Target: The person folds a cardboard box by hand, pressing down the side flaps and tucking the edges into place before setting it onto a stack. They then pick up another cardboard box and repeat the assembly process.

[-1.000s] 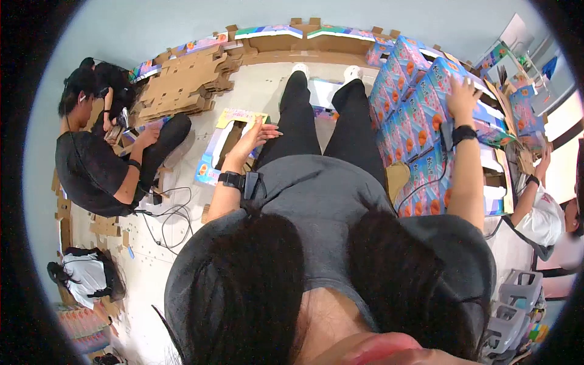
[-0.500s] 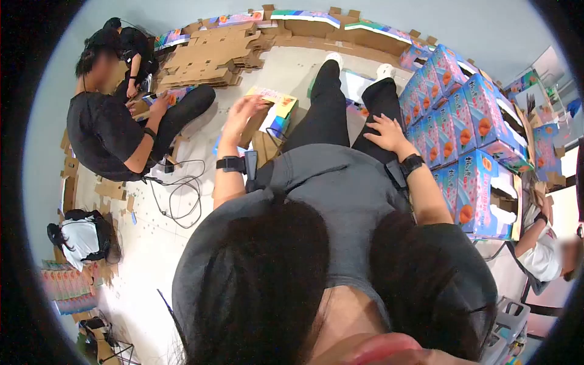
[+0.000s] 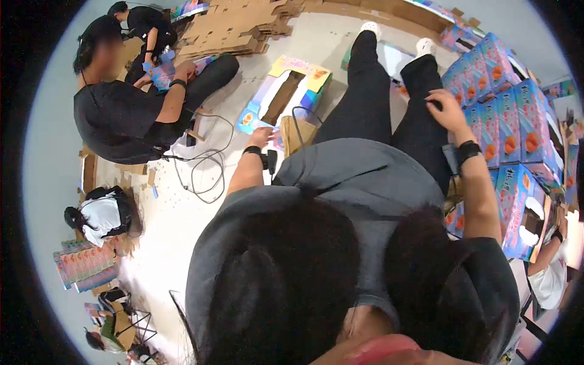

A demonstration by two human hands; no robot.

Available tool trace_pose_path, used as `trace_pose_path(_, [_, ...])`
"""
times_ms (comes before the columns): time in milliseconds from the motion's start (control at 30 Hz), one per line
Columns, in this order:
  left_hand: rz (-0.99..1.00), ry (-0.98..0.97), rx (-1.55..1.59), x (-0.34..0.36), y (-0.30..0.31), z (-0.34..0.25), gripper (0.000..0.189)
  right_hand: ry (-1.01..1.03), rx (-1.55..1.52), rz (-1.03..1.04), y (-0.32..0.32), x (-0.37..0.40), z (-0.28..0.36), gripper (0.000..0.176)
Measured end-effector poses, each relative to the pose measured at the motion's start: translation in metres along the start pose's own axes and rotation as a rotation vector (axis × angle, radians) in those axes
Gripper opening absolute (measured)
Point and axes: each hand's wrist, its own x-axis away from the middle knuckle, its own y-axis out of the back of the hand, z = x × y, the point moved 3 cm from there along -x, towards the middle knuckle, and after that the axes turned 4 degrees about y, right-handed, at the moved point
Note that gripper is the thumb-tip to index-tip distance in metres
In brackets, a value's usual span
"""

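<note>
On the floor to my left lies a printed carton [image 3: 316, 79], yellow at one end and blue-purple at the other, with a long torn-edged opening showing brown cardboard. My left hand [image 3: 261, 136] is at its near blue end, the fingers bent around the edge and partly hidden. My right hand [image 3: 447, 111] is over my right leg near the knee, fingers apart and holding nothing. Beside my left thigh stands a piece of brown cardboard [image 3: 297, 135], with a dark cable [image 3: 299, 112] arching over it.
Stacked blue-pink cartons [image 3: 510, 131] rise close on my right. Flattened cardboard [image 3: 234, 27] is piled ahead to the left. A seated co-worker [image 3: 118, 112] is at my left, near looped black cables [image 3: 207, 158] on the floor. Other people sit further off.
My left hand has moved from above the carton down to its near end, uncovering the opening. My right hand remains over my leg. The whole view has shifted.
</note>
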Motion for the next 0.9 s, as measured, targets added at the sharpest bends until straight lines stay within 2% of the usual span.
trace_pose_path(33, [-0.024, -0.053, -0.153, -0.001, -0.002, -0.003, 0.035, -0.009, 0.011, -0.019, 0.009, -0.004, 0.0, 0.022])
trace_pose_path(67, [-0.124, 0.032, -0.228, -0.007, -0.007, -0.006, 0.037, -0.069, 0.026, -0.008, 0.015, -0.006, 0.0, 0.022])
trace_pose_path(133, [-0.195, -0.265, -0.205, -0.044, -0.01, 0.008, 0.043, -0.254, 0.037, 0.059, 0.031, -0.008, 0.003, 0.022])
trace_pose_path(167, [-0.225, -0.416, -0.193, -0.084, -0.016, 0.03, 0.047, -0.258, 0.008, 0.029, 0.027, -0.002, -0.009, 0.022])
trace_pose_path(267, [-0.145, -0.375, -0.447, -0.08, -0.028, 0.008, 0.078, -0.302, -0.035, -0.034, 0.021, 0.026, -0.054, 0.02])
trace_pose_path(333, [-0.149, -0.327, -0.441, -0.042, -0.04, -0.016, 0.087, -0.373, -0.017, -0.032, 0.017, 0.052, -0.059, 0.019])
trace_pose_path(367, [-0.155, -0.305, -0.44, -0.038, -0.04, -0.022, 0.092, -0.417, -0.033, 0.006, 0.012, 0.065, -0.064, 0.018])
trace_pose_path(400, [-0.137, -0.26, -0.46, -0.051, -0.038, -0.015, 0.112, -0.461, -0.049, 0.043, 0.006, 0.081, -0.07, 0.017])
trace_pose_path(467, [-0.141, -0.211, -0.474, -0.046, -0.042, -0.018, 0.131, -0.531, -0.072, 0.117, -0.006, 0.105, -0.076, 0.015])
trace_pose_path(567, [-0.078, -0.082, -0.499, -0.067, -0.044, -0.011, 0.154, -0.599, -0.027, 0.256, -0.017, 0.132, -0.085, 0.011])
trace_pose_path(633, [-0.059, -0.112, -0.762, -0.049, -0.047, -0.017, 0.128, -0.61, 0.09, 0.382, -0.022, 0.139, -0.093, 0.01])
trace_pose_path(733, [-0.062, -0.123, -0.957, -0.045, -0.053, -0.014, 0.119, -0.783, 0.072, 0.375, -0.014, 0.119, -0.072, 0.013])
trace_pose_path(767, [-0.067, -0.118, -0.976, -0.045, -0.055, -0.013, 0.116, -0.685, 0.183, 0.361, -0.026, 0.132, -0.092, 0.014])
trace_pose_path(900, [-0.061, -0.114, -1.049, -0.038, -0.065, 0.002, 0.104, -0.689, 0.116, 0.376, -0.032, 0.142, -0.118, 0.014])
